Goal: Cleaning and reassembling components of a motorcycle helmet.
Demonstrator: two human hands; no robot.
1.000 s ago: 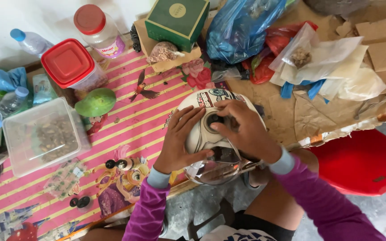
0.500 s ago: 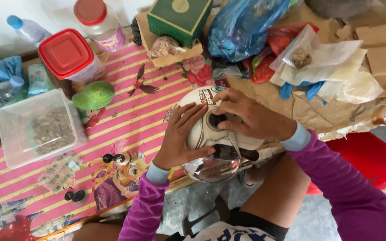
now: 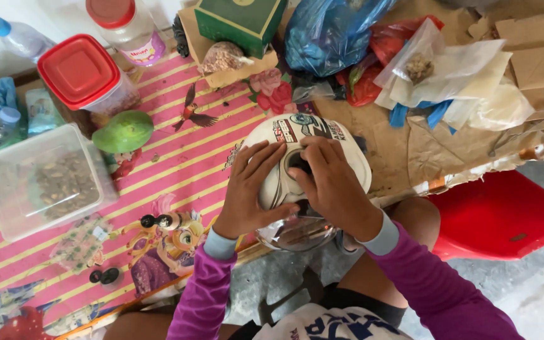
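A white motorcycle helmet [image 3: 297,135] with dark printed stickers rests at the near edge of a table covered in a pink striped cloth [image 3: 158,164]. My left hand [image 3: 250,189] lies spread over the helmet's left side, gripping it. My right hand [image 3: 332,182] presses on the helmet's middle, fingers curled at a dark vent opening. The clear visor [image 3: 297,233] hangs below my hands, over my lap. Both arms wear purple sleeves.
A clear tub [image 3: 42,179] and a red-lidded container [image 3: 86,72] stand at left, beside a green mango [image 3: 123,131] and water bottles [image 3: 17,34]. A green box [image 3: 240,22], blue bag [image 3: 328,31] and cardboard [image 3: 536,56] fill the back. A red plastic chair [image 3: 498,217] sits right.
The view has shifted slightly and my hands have moved a little on the helmet; the right hand's fingers have drawn closer to the dark opening. The helmet stays put.
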